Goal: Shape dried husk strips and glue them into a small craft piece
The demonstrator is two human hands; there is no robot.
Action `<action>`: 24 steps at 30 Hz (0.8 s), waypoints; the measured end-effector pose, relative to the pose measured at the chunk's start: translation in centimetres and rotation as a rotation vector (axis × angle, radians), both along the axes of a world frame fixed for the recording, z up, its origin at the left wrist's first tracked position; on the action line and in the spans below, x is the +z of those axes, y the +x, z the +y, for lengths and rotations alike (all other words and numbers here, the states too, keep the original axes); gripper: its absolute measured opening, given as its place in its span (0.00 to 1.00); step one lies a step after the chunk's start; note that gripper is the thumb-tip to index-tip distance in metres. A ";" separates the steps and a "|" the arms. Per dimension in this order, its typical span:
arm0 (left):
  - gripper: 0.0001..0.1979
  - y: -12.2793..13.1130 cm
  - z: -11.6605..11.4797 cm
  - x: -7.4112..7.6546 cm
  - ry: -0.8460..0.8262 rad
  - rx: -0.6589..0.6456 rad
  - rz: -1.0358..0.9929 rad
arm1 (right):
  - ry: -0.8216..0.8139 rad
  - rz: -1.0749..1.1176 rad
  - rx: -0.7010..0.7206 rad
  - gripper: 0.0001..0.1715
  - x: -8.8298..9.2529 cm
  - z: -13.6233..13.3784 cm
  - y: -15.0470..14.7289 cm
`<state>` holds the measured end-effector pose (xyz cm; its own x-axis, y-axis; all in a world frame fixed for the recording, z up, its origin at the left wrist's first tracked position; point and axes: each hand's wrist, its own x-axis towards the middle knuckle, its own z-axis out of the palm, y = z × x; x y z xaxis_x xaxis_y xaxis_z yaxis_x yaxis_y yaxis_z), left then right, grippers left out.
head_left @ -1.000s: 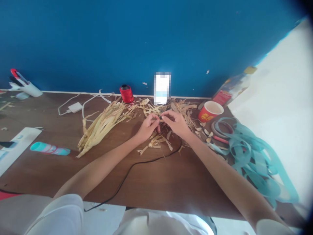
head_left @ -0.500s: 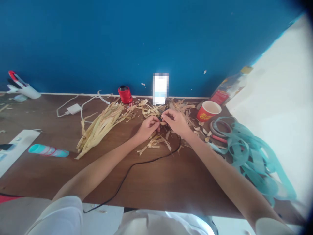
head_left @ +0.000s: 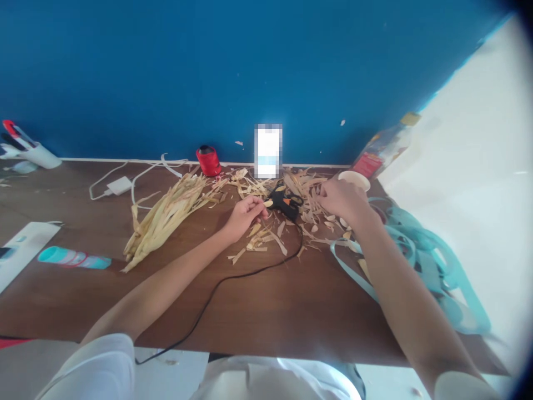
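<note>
My left hand (head_left: pixel 249 215) is closed in a pinch on a small pale husk piece (head_left: pixel 268 204). Just beyond its fingertips lies a black glue gun (head_left: pixel 287 203) with an orange trigger, among strips of dry corn husk (head_left: pixel 261 239). My right hand (head_left: pixel 345 199) is over the scraps to the right of the glue gun, in front of the paper cup (head_left: pixel 355 179). Its fingers are curled downward and close together; whether they grip anything is hidden. Small cut husk pieces (head_left: pixel 330 224) lie below that hand.
A bundle of corn husks (head_left: pixel 164 219) lies left of my hands, with a red thread spool (head_left: pixel 209 162) behind. A lit phone (head_left: pixel 268 151) leans on the wall. Teal ribbon (head_left: pixel 433 239) and a plastic bottle (head_left: pixel 385 150) are right. The black cord (head_left: pixel 245 275) crosses the table.
My right hand has moved right, away from my left hand, to the scraps by the cup. The glue gun is now uncovered. My left hand keeps its pinch, and the teal ribbon has shifted.
</note>
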<state>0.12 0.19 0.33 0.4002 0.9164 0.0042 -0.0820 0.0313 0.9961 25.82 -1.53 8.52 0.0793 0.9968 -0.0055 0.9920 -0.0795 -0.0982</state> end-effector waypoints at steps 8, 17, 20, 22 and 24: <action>0.15 -0.3 0.4 0.3 -0.106 -0.003 -0.134 | -0.261 -0.107 0.009 0.12 0.3 -0.2 -1.2; 0.15 -0.7 0.7 0.4 -0.168 -0.037 -0.183 | -0.174 -0.063 0.029 0.15 -0.8 0.3 -0.7; 0.15 -0.7 0.6 0.6 -0.158 -0.049 -0.168 | -0.224 -0.069 0.037 0.14 -0.6 0.3 -0.8; 0.15 -0.7 0.4 0.7 -0.143 -0.061 -0.155 | -0.254 -0.062 0.048 0.14 -0.4 0.3 -1.0; 0.15 -0.6 0.3 0.7 -0.121 -0.075 -0.147 | -0.263 -0.054 0.050 0.14 -0.5 0.3 -1.3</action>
